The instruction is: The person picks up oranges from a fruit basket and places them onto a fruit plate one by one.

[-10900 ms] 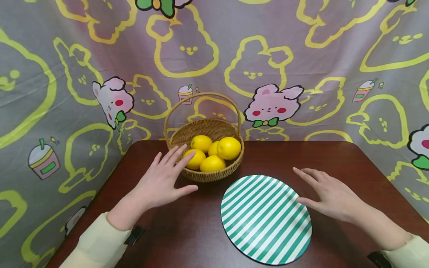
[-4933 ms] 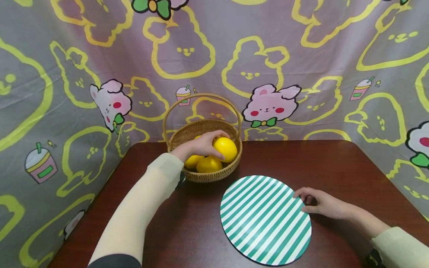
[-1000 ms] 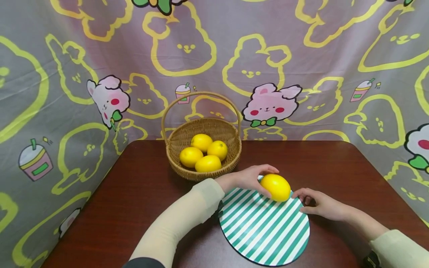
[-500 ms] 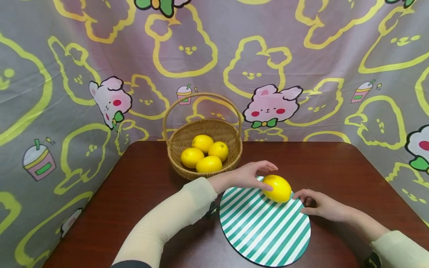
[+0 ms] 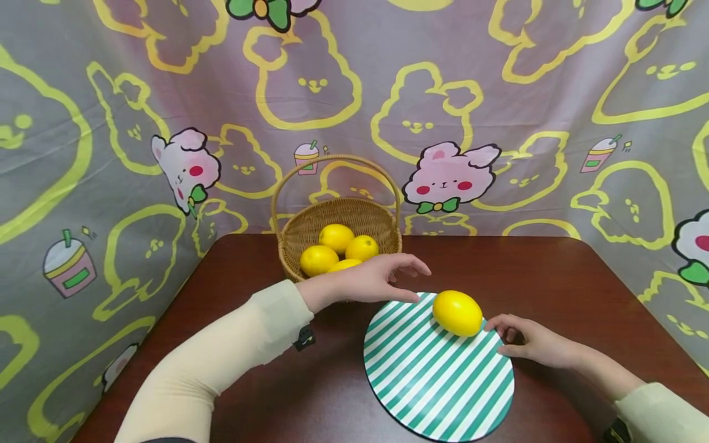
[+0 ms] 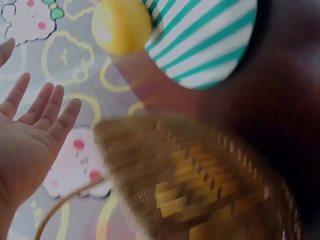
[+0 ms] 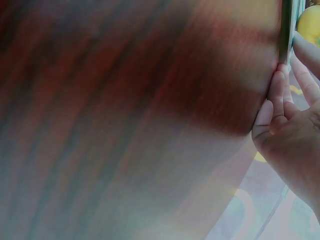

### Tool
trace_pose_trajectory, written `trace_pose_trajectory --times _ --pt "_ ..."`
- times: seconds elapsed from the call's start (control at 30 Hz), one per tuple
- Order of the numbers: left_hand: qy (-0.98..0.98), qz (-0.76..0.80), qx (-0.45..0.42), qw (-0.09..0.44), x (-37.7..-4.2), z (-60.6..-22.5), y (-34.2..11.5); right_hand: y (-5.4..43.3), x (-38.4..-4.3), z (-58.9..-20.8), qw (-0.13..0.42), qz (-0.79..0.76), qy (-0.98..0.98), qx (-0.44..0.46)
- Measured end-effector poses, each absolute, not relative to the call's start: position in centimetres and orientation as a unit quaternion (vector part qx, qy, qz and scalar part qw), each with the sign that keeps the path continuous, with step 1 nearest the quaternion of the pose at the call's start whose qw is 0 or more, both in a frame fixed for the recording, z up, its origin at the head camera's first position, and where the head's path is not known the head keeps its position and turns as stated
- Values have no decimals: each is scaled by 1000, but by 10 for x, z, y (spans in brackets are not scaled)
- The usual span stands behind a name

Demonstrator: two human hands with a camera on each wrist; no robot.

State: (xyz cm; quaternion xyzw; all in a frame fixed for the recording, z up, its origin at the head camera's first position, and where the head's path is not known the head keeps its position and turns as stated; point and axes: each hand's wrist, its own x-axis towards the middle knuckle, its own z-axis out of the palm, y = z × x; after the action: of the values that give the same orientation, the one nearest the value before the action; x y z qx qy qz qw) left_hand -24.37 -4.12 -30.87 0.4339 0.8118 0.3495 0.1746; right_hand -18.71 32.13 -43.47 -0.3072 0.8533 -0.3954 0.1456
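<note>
Smooth, bright-yellow oval lemon (image 5: 457,314) lies sideways on the round, flat green-and-white striped board (image 5: 432,381), near its far rim. Left hand (image 5: 376,278): spread, empty, apart. Right hand (image 5: 534,338): bent fingers touch the rim; hold cannot be determined.

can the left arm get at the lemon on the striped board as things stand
Probably yes: the left grip holds nothing and hovers close to the lemon, with nothing visible between. The right grip is on the lemon's other side, by the board's edge.
</note>
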Motion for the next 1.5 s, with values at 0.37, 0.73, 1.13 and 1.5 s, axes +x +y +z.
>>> trace_pose_trajectory --times 0.37,0.73,1.13,1.5 --pt "859 328 382 91 -275 -274 -88 324 -188 -436 142 -397 850 -316" --pt "867 350 349 66 -314 -274 -113 323 -189 -438 168 -405 851 -289" --pt "878 332 331 97 -339 -282 -113 322 -189 -437 162 -402 856 -283" --pt "895 287 317 130 -355 -300 -99 322 -189 -437 166 -402 857 -277"
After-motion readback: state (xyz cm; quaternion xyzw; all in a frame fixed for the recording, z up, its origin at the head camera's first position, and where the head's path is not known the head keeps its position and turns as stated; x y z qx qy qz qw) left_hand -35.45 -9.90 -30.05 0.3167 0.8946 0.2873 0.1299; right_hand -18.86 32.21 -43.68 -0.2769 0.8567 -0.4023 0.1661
